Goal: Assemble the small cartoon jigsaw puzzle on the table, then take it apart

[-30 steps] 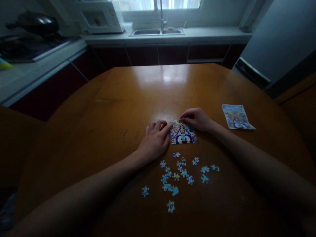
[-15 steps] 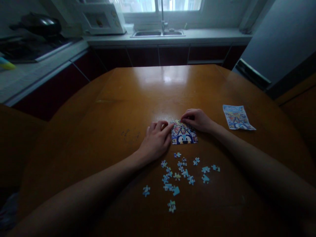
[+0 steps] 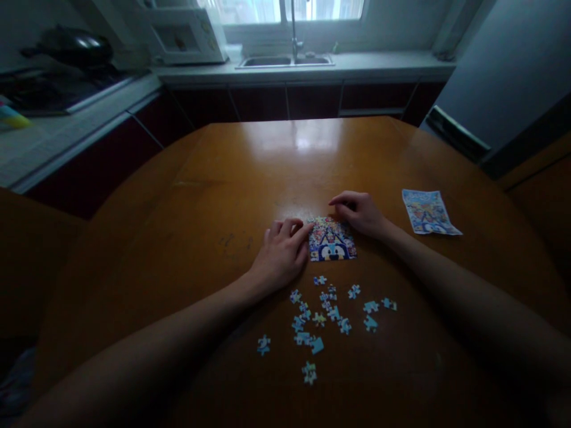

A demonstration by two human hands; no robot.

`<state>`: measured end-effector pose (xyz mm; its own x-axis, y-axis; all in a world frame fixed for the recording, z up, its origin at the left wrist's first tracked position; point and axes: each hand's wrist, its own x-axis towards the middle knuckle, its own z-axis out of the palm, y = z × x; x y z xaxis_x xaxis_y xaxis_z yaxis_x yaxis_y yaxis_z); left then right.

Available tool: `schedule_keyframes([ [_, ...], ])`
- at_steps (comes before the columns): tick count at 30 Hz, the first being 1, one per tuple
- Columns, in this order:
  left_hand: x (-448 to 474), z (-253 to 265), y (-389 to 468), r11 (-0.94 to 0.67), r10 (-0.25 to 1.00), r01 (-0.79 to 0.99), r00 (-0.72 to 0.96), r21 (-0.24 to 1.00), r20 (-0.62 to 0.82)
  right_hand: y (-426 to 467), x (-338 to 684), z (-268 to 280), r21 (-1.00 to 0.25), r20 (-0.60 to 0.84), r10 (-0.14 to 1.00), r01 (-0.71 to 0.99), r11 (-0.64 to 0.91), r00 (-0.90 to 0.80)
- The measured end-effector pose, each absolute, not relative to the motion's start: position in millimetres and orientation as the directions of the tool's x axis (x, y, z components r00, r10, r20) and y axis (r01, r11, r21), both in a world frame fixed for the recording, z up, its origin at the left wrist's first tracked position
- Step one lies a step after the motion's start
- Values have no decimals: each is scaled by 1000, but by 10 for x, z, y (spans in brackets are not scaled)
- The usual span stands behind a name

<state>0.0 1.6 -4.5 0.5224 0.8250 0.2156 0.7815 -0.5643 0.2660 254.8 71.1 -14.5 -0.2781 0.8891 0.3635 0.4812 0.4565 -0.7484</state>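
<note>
A partly joined jigsaw puzzle [image 3: 333,242] lies flat on the wooden table, showing a blue dog's face along its near side. My left hand [image 3: 285,246] rests beside it, thumb and fingertips at its left edge, fingers spread and holding nothing. Just past the puzzle's far right corner is my right hand [image 3: 359,213], its index finger stretched out and apart from the thumb, with nothing visible in it. Several loose puzzle pieces [image 3: 333,313] lie scattered nearer to me, one piece [image 3: 263,345] off to the left and another [image 3: 309,373] closest to me.
To the right on the table [image 3: 214,172] lies a creased printed sheet [image 3: 430,212] with a similar picture. Beyond the table run a counter with a sink [image 3: 267,61], a microwave [image 3: 185,35] and a pan [image 3: 74,46] on the stove. A fridge [image 3: 504,77] stands at the right.
My right hand has lifted off the puzzle's top edge and moved slightly away, its index finger straightening. My left hand has stayed in place.
</note>
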Motion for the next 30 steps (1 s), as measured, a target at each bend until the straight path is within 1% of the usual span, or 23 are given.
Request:
schedule_keyframes([
  [1, -2, -46, 16, -566, 824, 780, 523, 268, 217, 714, 2554, -154, -756, 381, 891, 471, 455, -249],
  [3, -4, -45, 15, -567, 823, 778, 525, 271, 216, 717, 2561, -176, -754, 414, 877, 448, 481, -243],
  [7, -1, -33, 16, -564, 826, 778, 525, 278, 207, 708, 2555, -208, -700, 445, 826, 441, 562, -345],
  [11, 2, -28, 15, -564, 826, 774, 524, 287, 210, 698, 2548, -203, -630, 423, 781, 470, 618, -459],
  [14, 1, -26, 13, -564, 826, 777, 524, 281, 208, 703, 2546, -193, -591, 405, 765, 495, 637, -501],
  [18, 3, -21, 13, -557, 830, 783, 522, 276, 196, 708, 2541, -189, -571, 414, 755, 501, 650, -508],
  [24, 8, -25, 18, -557, 831, 783, 520, 276, 199, 705, 2553, -218, -623, 450, 780, 473, 623, -434],
  [30, 1, -45, 19, -560, 829, 782, 521, 275, 206, 696, 2547, -208, -619, 434, 779, 478, 623, -453],
])
